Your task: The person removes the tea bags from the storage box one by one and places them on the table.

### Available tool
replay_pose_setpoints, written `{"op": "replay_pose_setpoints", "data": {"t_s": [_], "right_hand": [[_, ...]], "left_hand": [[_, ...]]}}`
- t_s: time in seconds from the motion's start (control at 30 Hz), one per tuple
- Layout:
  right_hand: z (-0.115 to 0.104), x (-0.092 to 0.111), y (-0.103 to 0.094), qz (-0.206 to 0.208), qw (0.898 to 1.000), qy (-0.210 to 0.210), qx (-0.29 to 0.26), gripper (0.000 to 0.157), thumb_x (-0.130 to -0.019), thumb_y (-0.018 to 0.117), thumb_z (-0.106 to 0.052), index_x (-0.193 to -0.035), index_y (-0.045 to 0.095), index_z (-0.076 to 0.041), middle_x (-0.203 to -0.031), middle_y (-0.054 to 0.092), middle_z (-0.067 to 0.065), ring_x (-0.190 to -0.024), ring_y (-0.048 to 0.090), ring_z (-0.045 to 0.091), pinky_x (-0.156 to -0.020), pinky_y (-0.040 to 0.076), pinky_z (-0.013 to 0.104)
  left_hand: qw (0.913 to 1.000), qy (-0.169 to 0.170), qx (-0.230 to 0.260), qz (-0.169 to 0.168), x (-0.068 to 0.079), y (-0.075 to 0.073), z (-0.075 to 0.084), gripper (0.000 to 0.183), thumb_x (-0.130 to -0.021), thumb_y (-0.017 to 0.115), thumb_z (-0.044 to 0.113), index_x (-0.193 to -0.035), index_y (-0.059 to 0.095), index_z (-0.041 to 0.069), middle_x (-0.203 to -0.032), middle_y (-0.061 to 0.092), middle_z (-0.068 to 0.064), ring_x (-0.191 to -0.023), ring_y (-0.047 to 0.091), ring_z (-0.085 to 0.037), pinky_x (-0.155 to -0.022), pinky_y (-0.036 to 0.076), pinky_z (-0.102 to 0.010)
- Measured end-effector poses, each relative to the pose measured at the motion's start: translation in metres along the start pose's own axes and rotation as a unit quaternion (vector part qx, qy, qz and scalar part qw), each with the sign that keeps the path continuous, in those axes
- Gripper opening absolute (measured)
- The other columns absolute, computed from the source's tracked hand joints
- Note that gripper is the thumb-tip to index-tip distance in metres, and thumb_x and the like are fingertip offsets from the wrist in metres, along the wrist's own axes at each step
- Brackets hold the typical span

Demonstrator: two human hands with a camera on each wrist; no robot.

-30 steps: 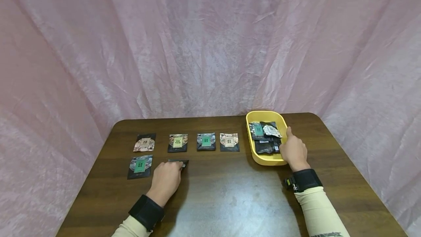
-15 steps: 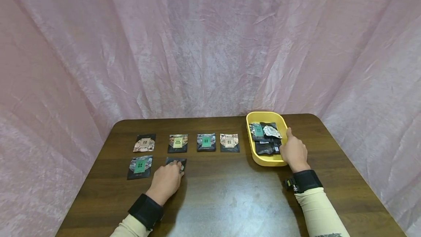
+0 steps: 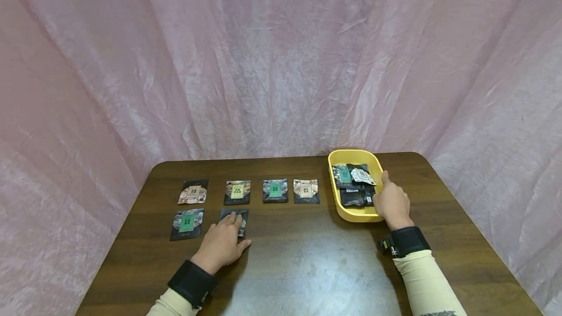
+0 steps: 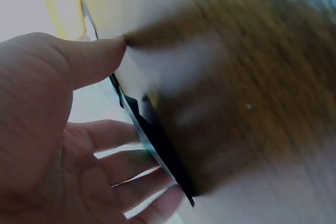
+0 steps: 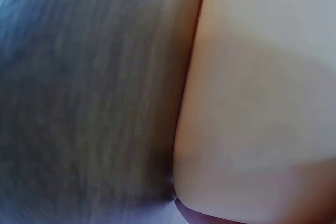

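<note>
Currently, left hand (image 3: 223, 245) lies unclenched on dark sachet (image 3: 242, 229), second row from far edge of table (image 3: 307, 262); right hand (image 3: 392, 205) grips yellow basket (image 3: 361, 214). Dragging left hand away could skew sachet.

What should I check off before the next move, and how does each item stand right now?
1. Left hand clear of the packet under it: not ok, fingers touch it, thumb apart.
2. That packet's label readable: cannot tell, fingers cover much of it.
3. Gap to the front-left packet: ok, bare table shows between.
4. Right hand at the yellow tray: ok, it holds the rim.
5. Packets in the tray available: ok, several show.
</note>
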State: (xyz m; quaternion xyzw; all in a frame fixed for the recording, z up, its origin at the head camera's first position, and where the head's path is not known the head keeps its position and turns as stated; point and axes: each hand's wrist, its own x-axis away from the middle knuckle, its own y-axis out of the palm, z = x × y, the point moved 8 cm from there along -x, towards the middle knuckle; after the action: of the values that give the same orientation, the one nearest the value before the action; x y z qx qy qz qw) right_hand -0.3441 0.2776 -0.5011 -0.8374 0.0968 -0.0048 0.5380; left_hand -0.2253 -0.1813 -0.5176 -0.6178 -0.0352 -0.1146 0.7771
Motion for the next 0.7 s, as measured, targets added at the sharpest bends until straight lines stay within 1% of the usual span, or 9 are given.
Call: {"op": "replay_pose_setpoints", "data": {"t_s": [0.1,0.3,0.4,0.47,0.57,0.7], "right_hand": [[0.0,0.0,0.0,0.002,1.0,0.001,0.001,0.081,-0.09,0.055,-0.01,-0.166,0.03,0.0,-0.128,0.066,0.042,-0.1,0.07,0.06,-0.078,0.054,0.065],[-0.001,0.0,0.001,-0.005,1.0,0.005,0.001,0.083,-0.09,0.055,-0.01,-0.167,0.027,0.0,-0.13,0.065,0.042,-0.1,0.069,0.06,-0.076,0.054,0.064],[-0.002,0.0,0.002,-0.008,1.0,0.005,0.002,0.082,-0.091,0.055,-0.011,-0.167,0.026,0.0,-0.131,0.065,0.042,-0.101,0.069,0.059,-0.076,0.053,0.064],[-0.002,0.0,0.002,-0.009,1.0,0.005,0.003,0.082,-0.091,0.055,-0.011,-0.168,0.026,0.0,-0.131,0.064,0.042,-0.102,0.069,0.059,-0.076,0.053,0.063],[-0.001,0.0,0.002,-0.011,1.0,0.003,0.004,0.083,-0.091,0.055,-0.011,-0.168,0.025,0.0,-0.131,0.064,0.042,-0.102,0.069,0.06,-0.076,0.053,0.064],[-0.001,0.0,0.002,-0.014,1.0,0.006,0.005,0.083,-0.092,0.055,-0.011,-0.168,0.024,0.0,-0.133,0.063,0.042,-0.103,0.068,0.06,-0.077,0.053,0.064]], "left_hand": [[1.0,0.006,-0.005,0.004,0.0,-0.001,0.001,0.077,-0.1,0.073,0.044,-0.159,0.049,0.001,-0.166,0.043,-0.029,-0.153,0.045,-0.049,-0.121,0.037,-0.07],[0.9997,0.016,-0.014,0.013,0.001,-0.006,0.004,0.076,-0.099,0.075,0.043,-0.157,0.052,0.001,-0.162,0.047,-0.032,-0.148,0.049,-0.052,-0.119,0.041,-0.067],[0.9996,0.016,-0.006,0.021,0.0,-0.005,0.005,0.076,-0.097,0.077,0.042,-0.158,0.051,0.003,-0.161,0.048,-0.033,-0.147,0.049,-0.053,-0.119,0.041,-0.066],[0.9992,0.022,0.003,0.034,-0.001,-0.006,0.008,0.078,-0.095,0.08,0.04,-0.159,0.05,0.006,-0.16,0.049,-0.033,-0.146,0.048,-0.053,-0.119,0.041,-0.066],[0.9975,0.043,0.016,0.054,-0.004,-0.008,0.018,0.082,-0.093,0.083,0.04,-0.16,0.049,0.007,-0.159,0.05,-0.031,-0.143,0.049,-0.051,-0.118,0.042,-0.067],[0.9932,0.088,0.036,0.067,-0.01,-0.018,0.045,0.081,-0.093,0.083,0.04,-0.159,0.05,0.007,-0.158,0.052,-0.028,-0.142,0.051,-0.048,-0.117,0.042,-0.065]]}}
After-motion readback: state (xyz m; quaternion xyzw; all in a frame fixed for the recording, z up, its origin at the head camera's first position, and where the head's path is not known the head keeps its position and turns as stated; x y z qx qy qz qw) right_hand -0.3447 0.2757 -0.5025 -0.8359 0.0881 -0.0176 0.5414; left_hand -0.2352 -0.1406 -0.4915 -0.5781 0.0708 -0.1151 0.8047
